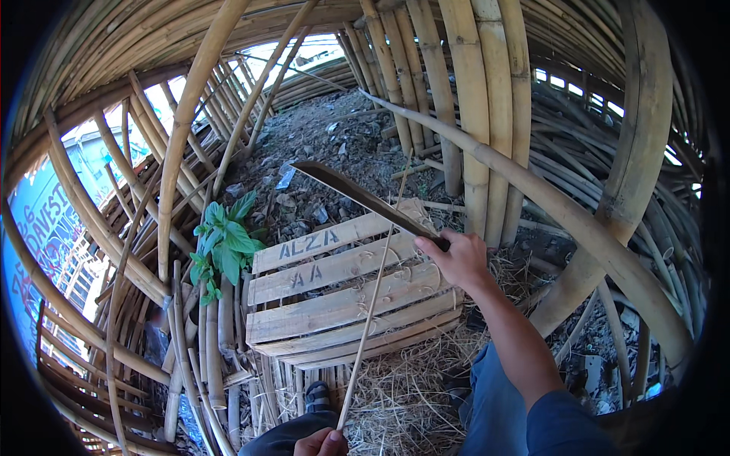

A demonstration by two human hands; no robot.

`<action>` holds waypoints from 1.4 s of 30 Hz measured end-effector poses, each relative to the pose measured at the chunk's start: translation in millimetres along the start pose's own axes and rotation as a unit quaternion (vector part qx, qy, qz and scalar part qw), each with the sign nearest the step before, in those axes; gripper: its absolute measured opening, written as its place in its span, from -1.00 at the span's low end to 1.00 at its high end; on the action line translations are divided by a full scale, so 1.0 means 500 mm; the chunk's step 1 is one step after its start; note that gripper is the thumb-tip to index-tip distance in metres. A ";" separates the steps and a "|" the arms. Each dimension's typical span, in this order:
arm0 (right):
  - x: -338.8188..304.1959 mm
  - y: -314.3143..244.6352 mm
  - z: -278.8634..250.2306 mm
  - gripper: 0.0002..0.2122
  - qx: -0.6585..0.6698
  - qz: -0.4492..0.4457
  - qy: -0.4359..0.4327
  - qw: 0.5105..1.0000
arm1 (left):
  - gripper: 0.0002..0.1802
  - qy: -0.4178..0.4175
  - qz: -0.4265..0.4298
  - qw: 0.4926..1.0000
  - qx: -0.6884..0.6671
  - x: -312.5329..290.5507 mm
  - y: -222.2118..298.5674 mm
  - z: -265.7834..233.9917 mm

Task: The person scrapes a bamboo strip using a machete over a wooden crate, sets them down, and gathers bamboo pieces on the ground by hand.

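Observation:
My right hand (460, 262) is closed round the handle of a machete (357, 196), whose long dark blade points up and to the left. At the lower edge my left hand (321, 443) pinches one end of a thin bamboo strip (372, 304). The strip rises away from me and crosses the blade close to the handle; whether the two touch I cannot tell. Beneath both lies a slatted wooden crate (342, 311) with dark stencilled marks and curled shavings on its slats.
A green leafy plant (228, 242) stands left of the crate. A long bamboo pole (532, 186) slants across the right side. Thick upright bamboo poles (475, 114) rise behind my right hand. Shavings (411, 399) cover the ground by my legs. Rubble (304, 144) lies beyond the crate.

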State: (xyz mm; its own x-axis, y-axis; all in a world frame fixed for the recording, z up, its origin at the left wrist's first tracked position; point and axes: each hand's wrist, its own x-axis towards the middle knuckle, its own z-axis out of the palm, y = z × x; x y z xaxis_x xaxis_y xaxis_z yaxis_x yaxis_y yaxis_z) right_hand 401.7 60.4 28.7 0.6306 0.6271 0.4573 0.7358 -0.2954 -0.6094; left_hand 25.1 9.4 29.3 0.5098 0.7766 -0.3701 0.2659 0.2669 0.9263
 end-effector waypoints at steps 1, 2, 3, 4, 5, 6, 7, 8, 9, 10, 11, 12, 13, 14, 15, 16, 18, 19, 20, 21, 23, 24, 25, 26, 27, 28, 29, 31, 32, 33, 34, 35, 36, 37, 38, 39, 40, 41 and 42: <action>0.001 0.003 0.002 -0.41 -0.014 -0.002 -0.001 1.000 | -0.56 0.012 0.008 1.000 0.009 -0.001 -0.001 0.001; 0.002 0.006 0.005 -0.41 -0.027 -0.005 -0.002 1.000 | -0.56 0.011 0.007 1.000 0.009 -0.002 0.001 0.001; 0.003 0.007 0.007 -0.41 -0.027 -0.005 -0.003 1.000 | -0.57 0.013 0.003 1.000 0.007 -0.003 0.006 0.002; 0.004 0.009 0.010 -0.40 -0.032 -0.002 -0.006 0.999 | -0.57 0.014 -0.002 1.000 0.005 -0.005 0.010 0.002; 0.007 0.011 0.013 -0.40 -0.038 0.000 -0.010 0.999 | -0.57 0.014 -0.002 1.000 0.006 -0.008 0.008 0.001; 0.016 0.021 0.020 -0.40 -0.037 0.001 -0.010 0.999 | -0.58 0.019 -0.012 1.000 0.006 -0.012 0.004 0.000; 0.028 0.038 0.025 -0.39 -0.029 0.033 0.005 0.999 | -0.59 0.021 -0.022 1.000 0.006 -0.016 0.001 -0.002; 0.039 0.052 0.025 -0.38 -0.021 0.064 0.020 0.998 | -0.59 0.019 -0.022 1.000 0.006 -0.020 0.003 -0.004; 0.049 0.061 0.018 -0.35 0.001 0.104 0.014 0.994 | -0.60 0.012 -0.033 0.999 -0.015 -0.024 0.005 -0.007; 0.052 0.070 0.014 -0.35 0.000 0.104 0.015 0.995 | -0.61 0.006 -0.042 0.998 -0.038 -0.026 0.005 -0.008; 0.054 0.080 0.011 -0.33 -0.008 0.109 0.050 0.993 | -0.61 0.005 -0.041 0.998 -0.039 -0.025 0.003 -0.009; 0.055 0.086 0.006 -0.31 -0.018 0.114 0.086 0.990 | -0.61 -0.001 -0.034 0.999 -0.031 -0.022 -0.001 -0.010; 0.051 0.081 -0.002 -0.31 -0.013 0.130 0.082 0.988 | -0.61 -0.005 -0.025 0.999 -0.024 -0.019 -0.007 -0.011; 0.049 0.084 -0.001 -0.31 -0.014 0.128 0.082 0.988 | -0.61 -0.004 -0.023 0.999 -0.025 -0.014 -0.019 -0.012; 0.047 0.087 0.002 -0.32 -0.002 0.133 0.081 0.988 | -0.61 0.004 -0.025 0.999 -0.026 -0.005 -0.033 -0.014; 0.044 0.082 0.004 -0.33 0.011 0.138 0.077 0.987 | -0.60 0.014 -0.028 0.999 -0.027 0.000 -0.043 -0.016; 0.039 0.062 0.000 -0.34 -0.015 0.155 0.093 0.983 | -0.61 0.017 -0.040 0.998 -0.033 0.007 -0.054 -0.023; 0.037 0.052 -0.002 -0.35 -0.041 0.174 0.113 0.977 | -0.61 0.016 -0.051 0.998 -0.038 0.011 -0.056 -0.026; 0.036 0.053 -0.001 -0.35 -0.041 0.172 0.111 0.978 | -0.61 0.017 -0.052 0.998 -0.040 0.013 -0.056 -0.027; 0.035 0.057 0.000 -0.35 -0.057 0.196 0.122 0.971 | -0.62 0.035 -0.032 0.999 -0.015 0.016 -0.053 -0.028; 0.038 0.067 0.008 -0.36 -0.066 0.213 0.129 0.966 | -0.66 0.054 0.020 0.998 -0.028 0.036 -0.081 -0.043; 0.034 0.068 0.009 -0.36 -0.065 0.207 0.125 0.968 | -0.66 0.059 0.020 0.998 -0.032 0.057 -0.106 -0.054; 0.027 0.067 0.018 -0.37 -0.007 0.204 0.094 0.974 | -0.69 0.087 0.020 0.993 -0.083 0.068 -0.110 -0.055; 0.021 0.063 0.027 -0.38 0.052 0.200 0.061 0.977 | -0.72 0.116 0.020 0.984 -0.133 0.067 -0.114 -0.055; 0.012 0.057 0.034 -0.38 0.054 0.191 0.047 0.979 | -0.72 0.130 0.017 0.981 -0.141 0.065 -0.115 -0.061; -0.003 0.050 0.030 -0.40 0.088 0.181 0.025 0.979 | -0.72 0.091 -0.028 0.982 -0.161 0.064 -0.074 -0.055; -0.017 0.034 0.038 -0.41 0.129 0.169 -0.003 0.977 | -0.68 0.059 -0.069 0.979 -0.182 0.059 -0.043 -0.055; -0.050 -0.007 0.039 -0.42 0.130 0.100 -0.035 0.986 | -0.67 0.047 -0.080 0.971 -0.221 0.071 -0.033 -0.051; -0.071 -0.033 0.047 -0.42 0.136 0.037 -0.054 0.989 | -0.66 0.028 -0.086 0.964 -0.249 0.079 -0.033 -0.053; -0.095 -0.059 0.053 -0.41 0.138 -0.002 -0.088 0.987 | -0.64 0.019 -0.099 0.960 -0.260 0.083 -0.032 -0.056; -0.118 -0.081 0.056 -0.41 0.136 -0.040 -0.117 0.983 | -0.64 0.025 -0.101 0.958 -0.266 0.089 -0.027 -0.052; -0.140 -0.097 0.068 -0.41 0.122 -0.089 -0.132 0.980 | -0.65 0.022 -0.104 0.952 -0.286 0.095 -0.023 -0.048; -0.160 -0.113 0.079 -0.41 0.108 -0.137 -0.145 0.974 | -0.65 0.018 -0.106 0.946 -0.306 0.101 -0.021 -0.045; -0.177 -0.129 0.081 -0.41 0.108 -0.177 -0.151 0.967 | -0.65 0.004 -0.100 0.946 -0.307 0.107 -0.021 -0.044; -0.194 -0.143 0.081 -0.42 0.109 -0.214 -0.155 0.958 | -0.65 0.004 -0.102 0.946 -0.308 0.111 -0.016 -0.040; -0.209 -0.156 0.081 -0.41 0.116 -0.225 -0.177 0.951 | -0.67 0.002 -0.107 0.940 -0.323 0.115 -0.009 -0.034; -0.224 -0.164 0.085 -0.41 0.112 -0.230 -0.187 0.949 | -0.70 0.001 -0.112 0.935 -0.337 0.117 -0.004 -0.028; -0.231 -0.166 0.094 -0.42 0.120 -0.259 -0.186 0.940 | -0.70 0.002 -0.113 0.935 -0.337 0.119 -0.002 -0.020; -0.235 -0.166 0.101 -0.44 0.127 -0.287 -0.185 0.931 | -0.74 0.013 -0.096 0.926 -0.364 0.122 0.000 -0.010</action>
State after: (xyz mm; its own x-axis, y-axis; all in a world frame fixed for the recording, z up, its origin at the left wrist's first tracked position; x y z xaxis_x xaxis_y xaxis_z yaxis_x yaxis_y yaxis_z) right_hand 254.0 47.7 -7.1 -0.0121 0.8482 0.5296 0.8139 0.3160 -0.4876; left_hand 52.2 59.6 7.2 0.4885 0.6861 -0.5391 -0.2777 0.7080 0.6493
